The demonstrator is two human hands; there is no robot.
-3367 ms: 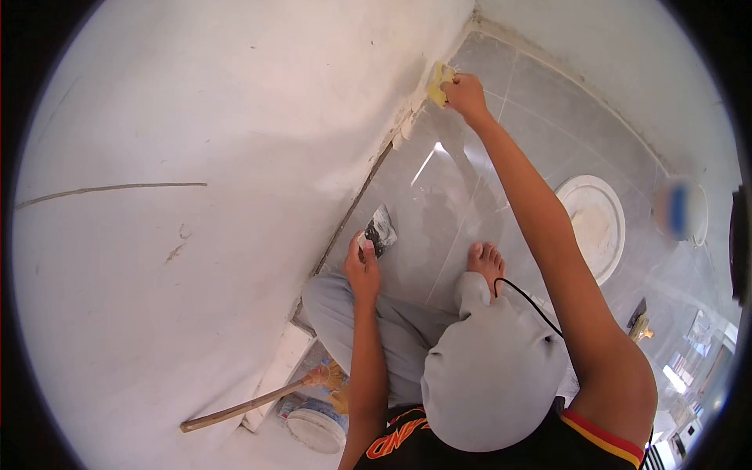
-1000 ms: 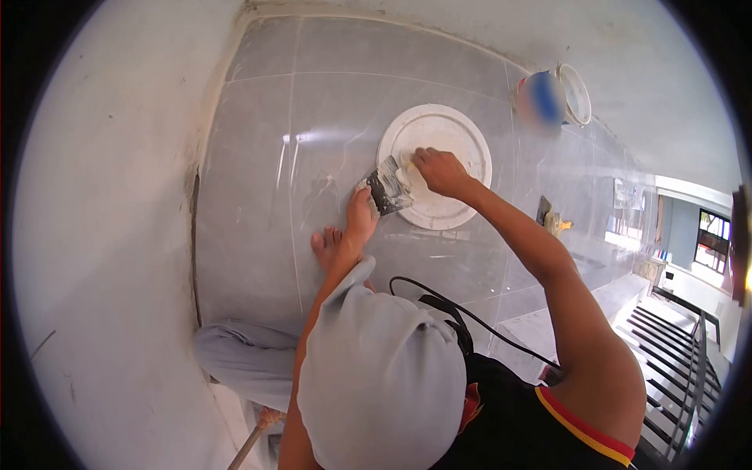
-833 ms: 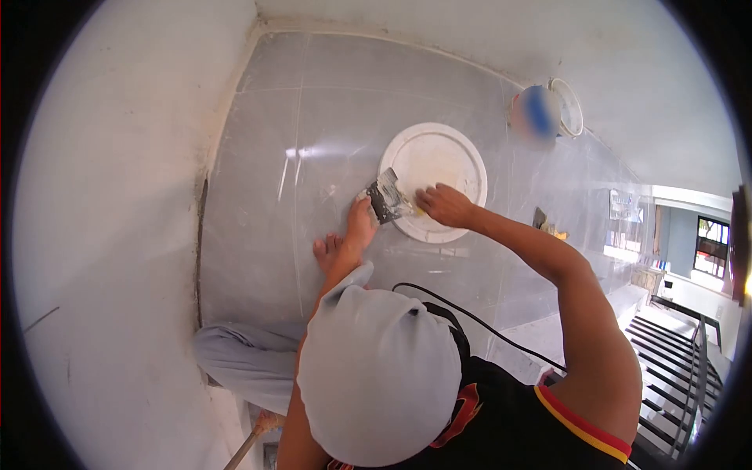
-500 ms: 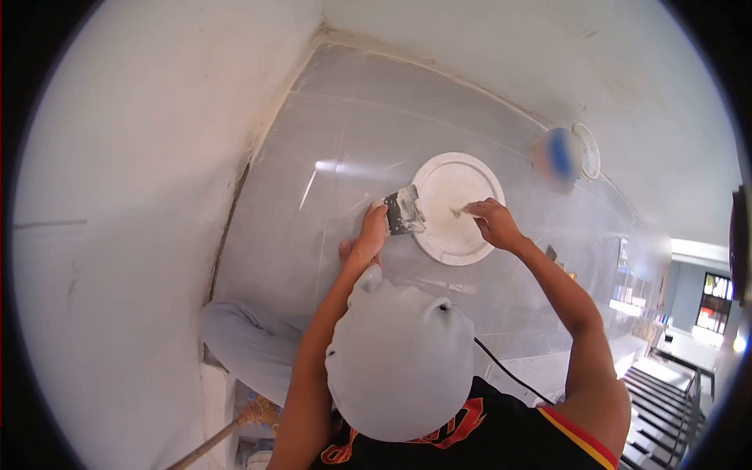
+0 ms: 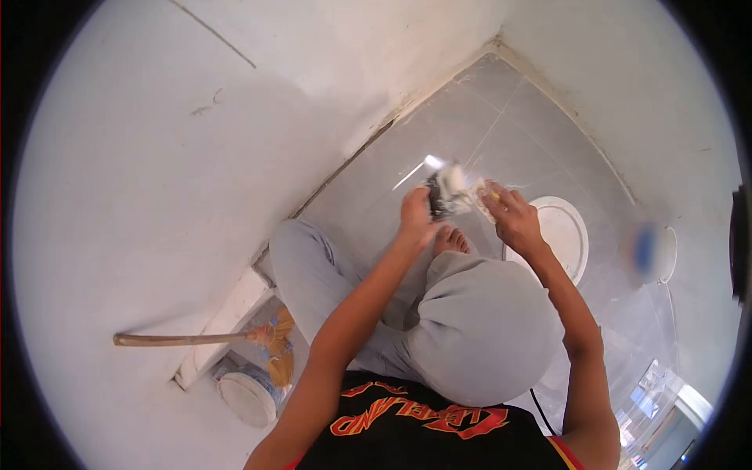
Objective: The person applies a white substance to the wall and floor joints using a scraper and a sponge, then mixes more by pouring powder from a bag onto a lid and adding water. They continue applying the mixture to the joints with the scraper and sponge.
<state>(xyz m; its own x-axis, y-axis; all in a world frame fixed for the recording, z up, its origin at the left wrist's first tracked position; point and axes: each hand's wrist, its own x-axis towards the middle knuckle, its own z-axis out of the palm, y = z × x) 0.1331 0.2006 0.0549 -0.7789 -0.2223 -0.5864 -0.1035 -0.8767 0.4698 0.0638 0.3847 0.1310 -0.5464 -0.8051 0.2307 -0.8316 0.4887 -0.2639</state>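
Above the floor tiles, my left hand (image 5: 419,210) is closed around a putty knife (image 5: 435,197) with a dark, wide blade. Pale putty (image 5: 453,186), smeared by motion, covers the far side of that blade. My right hand (image 5: 513,215) pinches a small scraper (image 5: 480,192) coated with putty, its edge right beside the putty on the other blade. Just behind my right wrist lies a round white lid (image 5: 562,231) on the tiles, partly hidden by my forearm and knee.
Walls meet at a corner (image 5: 495,47) ahead. A white tub with a blue blur (image 5: 652,254) stands by the right wall. On the left, a broom (image 5: 274,335) leans across a ledge, near a white-lidded bucket (image 5: 247,398). My bare foot (image 5: 452,240) rests below my hands.
My right hand has lifted the small scraper off the lid and brought it to the putty knife in my left hand. The view has turned left, showing the broom and bucket.
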